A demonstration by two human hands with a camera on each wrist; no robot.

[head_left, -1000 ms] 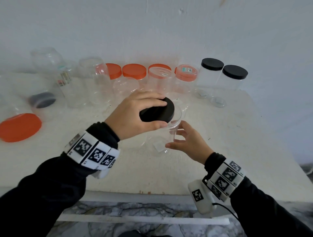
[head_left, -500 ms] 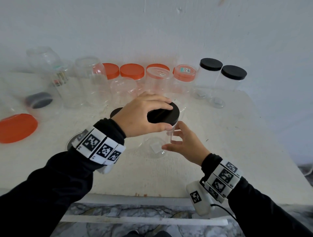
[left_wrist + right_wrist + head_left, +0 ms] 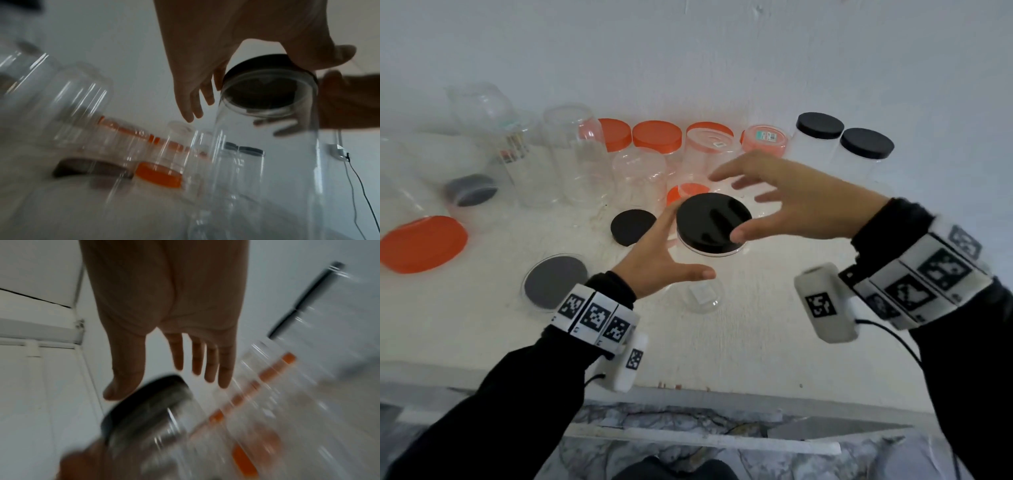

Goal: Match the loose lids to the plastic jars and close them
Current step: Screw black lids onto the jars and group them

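Flanking the clear jar (image 3: 700, 274), left hand (image 3: 654, 263) steadying its side, right hand (image 3: 801, 205) spreading fingers (image 3: 726, 176) above the black lid (image 3: 714, 222), neither gripping.

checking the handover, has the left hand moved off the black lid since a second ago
Yes. The left hand has slipped off the black lid, down its left side toward the near table edge.

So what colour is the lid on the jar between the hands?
Black lid, seen best in the head view.
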